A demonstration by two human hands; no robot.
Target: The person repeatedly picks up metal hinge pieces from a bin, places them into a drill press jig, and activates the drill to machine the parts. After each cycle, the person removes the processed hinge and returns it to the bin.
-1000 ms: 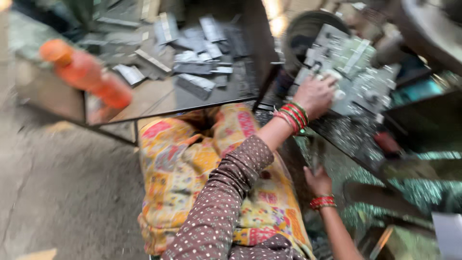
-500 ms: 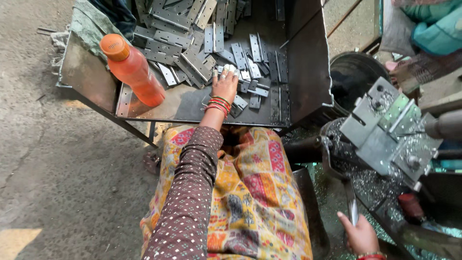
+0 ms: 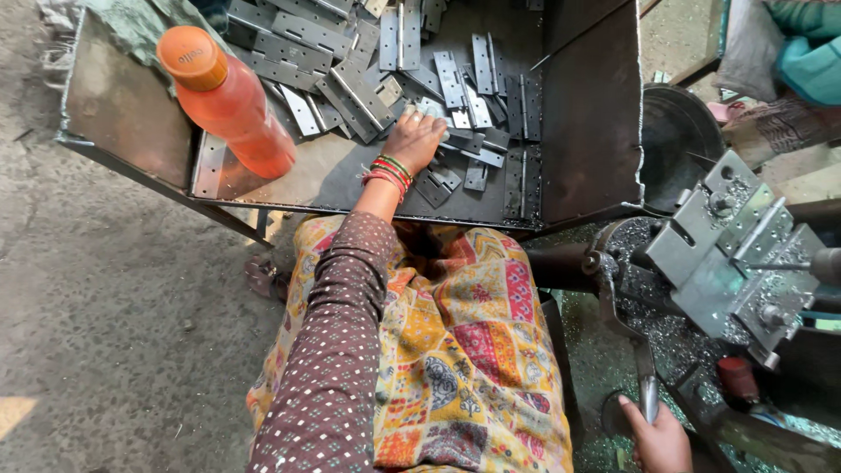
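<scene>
My left hand reaches into a dark metal tray and lies palm down on a heap of flat grey metal hinges. Its fingers curl around one small bright hinge. Red and green bangles ring that wrist. My right hand, at the bottom right, grips the handle of a steel lever that belongs to a grey metal press machine. A patterned yellow cloth covers my lap.
An orange bottle stands at the tray's left side. A round dark metal bowl sits right of the tray. Metal shavings lie under the machine. Bare concrete floor lies to the left. Another person's clothing shows top right.
My left hand has left the machine and come to the hinge heap in the tray. My right hand now holds the lever handle. The view has swung left and down.
</scene>
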